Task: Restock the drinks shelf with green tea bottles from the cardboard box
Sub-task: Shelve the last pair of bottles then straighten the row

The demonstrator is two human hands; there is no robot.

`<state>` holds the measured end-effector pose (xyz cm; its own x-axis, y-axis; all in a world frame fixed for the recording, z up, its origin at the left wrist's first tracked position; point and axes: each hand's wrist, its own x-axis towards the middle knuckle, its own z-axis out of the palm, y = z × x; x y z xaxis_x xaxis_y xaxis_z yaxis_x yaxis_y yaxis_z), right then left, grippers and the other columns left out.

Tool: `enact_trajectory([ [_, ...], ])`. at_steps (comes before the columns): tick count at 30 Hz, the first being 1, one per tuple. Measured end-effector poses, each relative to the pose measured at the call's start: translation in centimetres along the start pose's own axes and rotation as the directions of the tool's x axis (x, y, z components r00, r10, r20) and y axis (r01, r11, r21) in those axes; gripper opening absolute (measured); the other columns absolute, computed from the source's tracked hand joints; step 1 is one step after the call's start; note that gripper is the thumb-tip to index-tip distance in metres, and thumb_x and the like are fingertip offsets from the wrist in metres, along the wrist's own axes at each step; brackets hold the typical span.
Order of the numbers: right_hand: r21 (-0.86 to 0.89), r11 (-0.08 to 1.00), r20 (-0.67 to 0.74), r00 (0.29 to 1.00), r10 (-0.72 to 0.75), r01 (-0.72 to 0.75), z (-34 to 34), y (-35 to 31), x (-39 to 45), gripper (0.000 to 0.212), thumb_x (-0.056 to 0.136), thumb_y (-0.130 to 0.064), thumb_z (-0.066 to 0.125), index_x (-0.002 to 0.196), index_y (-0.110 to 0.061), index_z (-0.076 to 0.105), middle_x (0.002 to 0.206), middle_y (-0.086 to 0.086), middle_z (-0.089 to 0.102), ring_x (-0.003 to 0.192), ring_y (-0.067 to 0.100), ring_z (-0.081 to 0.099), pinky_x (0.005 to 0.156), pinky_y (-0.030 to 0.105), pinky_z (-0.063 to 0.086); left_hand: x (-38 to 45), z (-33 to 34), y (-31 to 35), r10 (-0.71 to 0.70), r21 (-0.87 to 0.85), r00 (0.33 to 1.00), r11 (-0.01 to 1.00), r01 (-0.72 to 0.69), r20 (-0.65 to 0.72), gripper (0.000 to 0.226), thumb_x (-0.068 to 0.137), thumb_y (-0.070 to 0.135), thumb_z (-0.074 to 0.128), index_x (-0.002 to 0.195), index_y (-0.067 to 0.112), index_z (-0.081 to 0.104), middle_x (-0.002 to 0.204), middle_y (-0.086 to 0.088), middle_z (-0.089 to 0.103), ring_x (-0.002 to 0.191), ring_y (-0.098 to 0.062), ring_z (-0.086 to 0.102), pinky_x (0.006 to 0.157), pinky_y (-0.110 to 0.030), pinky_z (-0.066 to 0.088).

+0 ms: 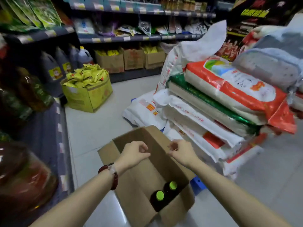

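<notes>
An open cardboard box [144, 174] stands on the floor in front of me. Two dark green tea bottles with bright green caps [173, 185] [159, 195] stand upright in its near right corner; the rest of the box shows bare cardboard. My left hand [134, 154] hovers over the far part of the box, fingers loosely curled, holding nothing. My right hand [181, 150] is at the top edge of the box's right wall with curled fingers; whether it pinches the edge is unclear. The shelf [49, 131] runs along my left.
Large oil and sauce bottles [32, 94] fill the left shelf. A yellow carton of yellow packets [86, 89] sits on the floor ahead. Stacked rice sacks [221, 102] crowd the right, close to the box. A blue crate [198, 182] peeks out beside the box.
</notes>
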<state>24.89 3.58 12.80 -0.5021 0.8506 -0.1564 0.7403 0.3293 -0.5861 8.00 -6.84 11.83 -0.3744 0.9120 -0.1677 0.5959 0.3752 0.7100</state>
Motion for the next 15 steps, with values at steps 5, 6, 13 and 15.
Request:
enact_trajectory([
  [5,-0.006,1.000,0.029,0.999,0.023,-0.023,5.8,6.0,-0.7,0.019,0.079,-0.023,0.074,0.093,-0.013,0.068,0.078,-0.003,0.063,0.075,0.014,0.057,0.065,0.021,0.037,0.8,6.5,-4.4,0.050,-0.072,0.995,0.996,-0.043,0.087,0.022,0.075,0.030,0.074,0.095,0.020,0.069,0.093,0.000,0.071,0.088,-0.011,0.065,0.082,-0.022,0.050],
  [6,-0.008,1.000,0.032,0.999,0.031,-0.031,6.5,6.9,-0.9,0.020,0.080,-0.024,0.074,0.096,-0.014,0.068,0.079,-0.004,0.063,0.075,0.012,0.057,0.066,0.019,0.036,0.8,7.5,-4.9,0.061,-0.087,0.993,0.995,-0.052,0.101,0.022,0.075,0.030,0.074,0.094,0.020,0.069,0.093,0.000,0.070,0.087,-0.011,0.064,0.081,-0.022,0.050],
  [13,-0.061,0.997,0.103,0.994,0.042,-0.035,8.8,10.1,-2.3,0.023,0.081,-0.025,0.074,0.101,-0.016,0.068,0.085,-0.005,0.063,0.080,0.010,0.057,0.066,0.016,0.037,-0.7,11.4,-6.9,0.083,-0.115,0.976,0.991,-0.061,0.200,0.032,0.075,0.032,0.076,0.102,0.017,0.068,0.100,0.000,0.068,0.092,-0.009,0.063,0.087,-0.025,0.052],
  [15,-0.057,0.998,0.124,0.992,0.030,-0.023,9.0,10.4,-2.4,0.025,0.079,-0.026,0.076,0.102,-0.017,0.068,0.088,-0.005,0.064,0.084,0.010,0.059,0.068,0.015,0.039,-1.0,11.9,-7.1,0.083,-0.115,0.972,0.992,-0.059,0.218,0.035,0.073,0.033,0.078,0.103,0.018,0.068,0.101,0.000,0.067,0.093,-0.009,0.062,0.088,-0.027,0.052],
])
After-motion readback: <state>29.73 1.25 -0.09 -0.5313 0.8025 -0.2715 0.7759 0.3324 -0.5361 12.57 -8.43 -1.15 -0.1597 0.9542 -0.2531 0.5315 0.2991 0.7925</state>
